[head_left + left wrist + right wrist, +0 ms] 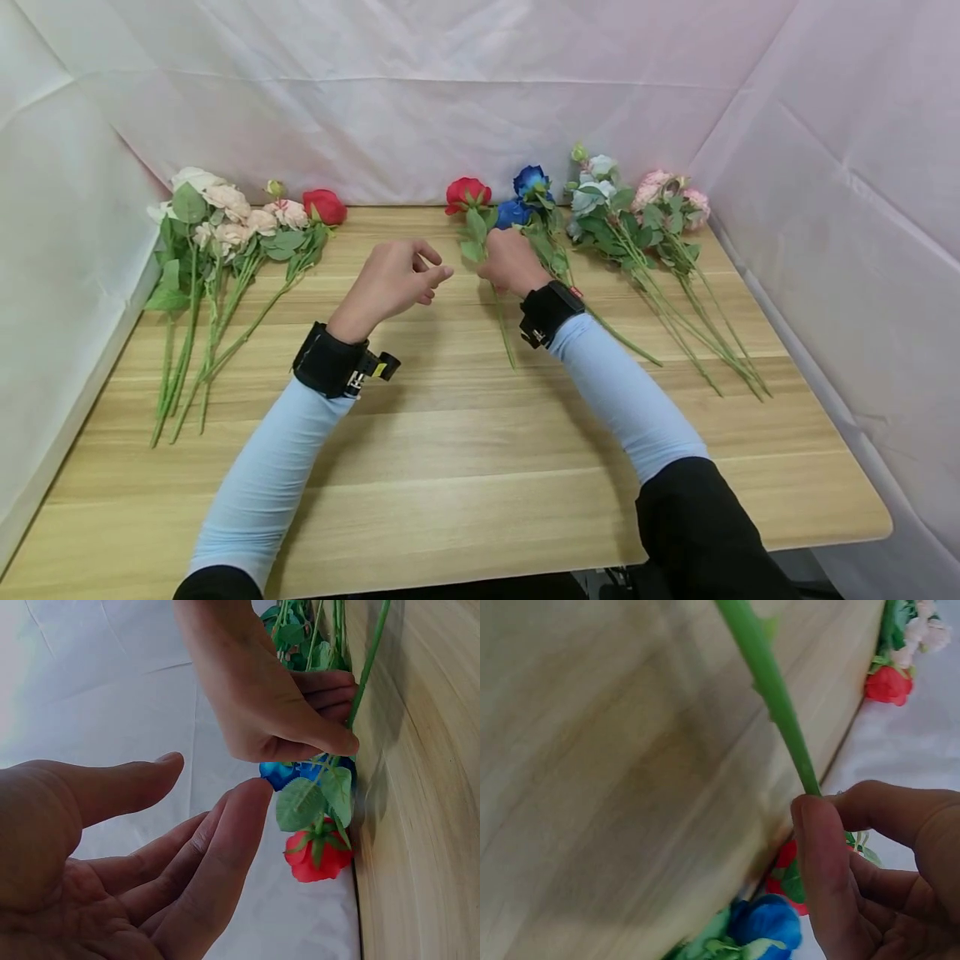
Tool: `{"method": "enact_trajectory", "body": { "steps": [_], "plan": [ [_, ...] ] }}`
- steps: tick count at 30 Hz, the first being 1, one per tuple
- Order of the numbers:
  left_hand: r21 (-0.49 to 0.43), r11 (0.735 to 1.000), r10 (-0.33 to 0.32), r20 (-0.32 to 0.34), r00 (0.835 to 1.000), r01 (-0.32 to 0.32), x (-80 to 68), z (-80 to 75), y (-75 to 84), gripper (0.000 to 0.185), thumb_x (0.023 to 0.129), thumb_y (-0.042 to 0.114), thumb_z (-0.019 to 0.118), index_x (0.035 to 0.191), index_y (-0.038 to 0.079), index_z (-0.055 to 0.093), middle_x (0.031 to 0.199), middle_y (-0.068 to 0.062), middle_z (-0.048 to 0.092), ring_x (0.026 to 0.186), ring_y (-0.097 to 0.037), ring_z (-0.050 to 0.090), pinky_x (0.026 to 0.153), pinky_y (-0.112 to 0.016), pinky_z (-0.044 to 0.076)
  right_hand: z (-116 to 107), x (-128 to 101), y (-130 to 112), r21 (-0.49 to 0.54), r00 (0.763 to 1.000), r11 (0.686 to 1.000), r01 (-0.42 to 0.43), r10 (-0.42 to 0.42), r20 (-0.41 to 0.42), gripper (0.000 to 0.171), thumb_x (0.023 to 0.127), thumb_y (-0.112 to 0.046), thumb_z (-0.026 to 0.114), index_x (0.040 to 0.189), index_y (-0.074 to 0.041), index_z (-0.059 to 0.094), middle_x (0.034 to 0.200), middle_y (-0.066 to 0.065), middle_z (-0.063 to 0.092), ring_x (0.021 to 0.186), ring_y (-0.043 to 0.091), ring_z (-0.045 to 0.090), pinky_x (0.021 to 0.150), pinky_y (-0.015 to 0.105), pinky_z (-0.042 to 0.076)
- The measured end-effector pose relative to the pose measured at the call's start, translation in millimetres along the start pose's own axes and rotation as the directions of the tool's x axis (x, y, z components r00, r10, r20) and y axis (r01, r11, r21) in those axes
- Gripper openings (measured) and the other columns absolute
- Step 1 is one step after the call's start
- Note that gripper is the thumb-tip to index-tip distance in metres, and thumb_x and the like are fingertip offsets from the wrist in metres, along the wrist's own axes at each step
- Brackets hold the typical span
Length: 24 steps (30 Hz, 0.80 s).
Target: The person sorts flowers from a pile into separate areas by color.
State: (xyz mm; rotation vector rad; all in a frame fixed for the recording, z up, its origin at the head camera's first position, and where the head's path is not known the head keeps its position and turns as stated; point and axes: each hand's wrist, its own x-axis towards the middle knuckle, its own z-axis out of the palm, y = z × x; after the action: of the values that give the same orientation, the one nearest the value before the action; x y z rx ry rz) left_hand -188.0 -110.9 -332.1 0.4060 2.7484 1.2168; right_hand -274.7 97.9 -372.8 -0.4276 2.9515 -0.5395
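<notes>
My right hand (513, 262) pinches the green stem (776, 697) of a red rose (468, 193) between thumb and forefinger. The bloom points toward the back curtain, and the stem's lower end slants toward me. Two blue roses (525, 196) lie just right of that red one, partly behind the hand. To the left, my left hand (393, 279) hovers over the table with loosely bent fingers and nothing in them. In the left wrist view its thumb and fingers (225, 862) stand apart, close to the red rose's leaves (304, 799).
At the left lies a bunch of cream and peach flowers (232, 208) with another red rose (325, 206) at its right edge. Pale blue flowers (596, 196) and pink flowers (660, 192) lie at the right. A white curtain (420, 100) borders the wooden table (450, 483).
</notes>
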Motion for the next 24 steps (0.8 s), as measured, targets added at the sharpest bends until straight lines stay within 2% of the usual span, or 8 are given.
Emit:
{"method": "enact_trajectory", "body": {
  "steps": [4,6,11,18,20,24],
  "plan": [
    [0.014,1.000,-0.003,-0.002,1.000,0.003,2.4,1.4,-0.1,0.035,0.100,0.033,0.069,0.121,0.006,0.069,0.100,-0.016,0.077,0.069,-0.016,0.076,0.067,-0.030,0.056,7,8,2,-0.002,1.000,1.000,-0.025,0.025,-0.009,0.035,0.092,-0.002,0.063,0.062,-0.013,0.047,0.050,0.003,0.046,0.046,0.020,0.058,0.047,0.027,0.038],
    [0.023,1.000,-0.005,-0.004,1.000,0.005,2.7,1.2,0.7,0.035,0.100,0.033,0.069,0.121,0.005,0.070,0.101,-0.017,0.077,0.068,-0.017,0.076,0.067,-0.030,0.056,10,10,3,-0.002,1.000,1.000,-0.031,0.031,-0.007,0.037,0.091,-0.002,0.064,0.062,-0.013,0.045,0.051,0.001,0.042,0.046,0.019,0.055,0.047,0.027,0.037],
    [0.047,0.999,-0.003,-0.008,1.000,0.004,3.8,-0.6,2.7,0.035,0.100,0.032,0.069,0.121,0.004,0.070,0.102,-0.019,0.077,0.068,-0.017,0.075,0.069,-0.031,0.054,16,14,4,-0.018,0.999,0.999,-0.032,0.031,-0.023,0.045,0.087,-0.008,0.075,0.058,-0.014,0.041,0.052,-0.002,0.031,0.047,0.018,0.051,0.049,0.027,0.037],
    [0.055,0.998,-0.005,-0.010,1.000,0.006,3.0,-1.4,3.3,0.035,0.100,0.033,0.070,0.121,0.004,0.070,0.102,-0.017,0.077,0.068,-0.016,0.075,0.069,-0.031,0.054,19,12,4,-0.016,0.999,1.000,-0.024,0.023,-0.025,0.047,0.087,-0.020,0.084,0.056,-0.013,0.049,0.047,-0.001,0.041,0.045,0.017,0.058,0.055,0.027,0.046],
    [0.054,0.999,-0.008,-0.012,1.000,0.008,2.1,-1.7,2.7,0.036,0.100,0.033,0.069,0.121,0.004,0.069,0.102,-0.016,0.077,0.068,-0.017,0.075,0.069,-0.031,0.055,18,11,4,-0.004,1.000,1.000,-0.022,0.021,-0.017,0.045,0.087,-0.021,0.085,0.060,-0.012,0.051,0.049,-0.001,0.040,0.046,0.018,0.058,0.055,0.027,0.045],
    [0.051,0.999,-0.011,-0.009,1.000,0.011,1.1,-1.8,-0.6,0.035,0.101,0.032,0.068,0.122,0.004,0.069,0.102,-0.017,0.077,0.073,-0.023,0.077,0.069,-0.032,0.056,17,8,5,0.026,1.000,0.999,-0.022,0.022,0.001,0.035,0.087,-0.023,0.085,0.077,-0.008,0.055,0.059,0.001,0.044,0.054,0.020,0.058,0.058,0.028,0.045]
  ]
}}
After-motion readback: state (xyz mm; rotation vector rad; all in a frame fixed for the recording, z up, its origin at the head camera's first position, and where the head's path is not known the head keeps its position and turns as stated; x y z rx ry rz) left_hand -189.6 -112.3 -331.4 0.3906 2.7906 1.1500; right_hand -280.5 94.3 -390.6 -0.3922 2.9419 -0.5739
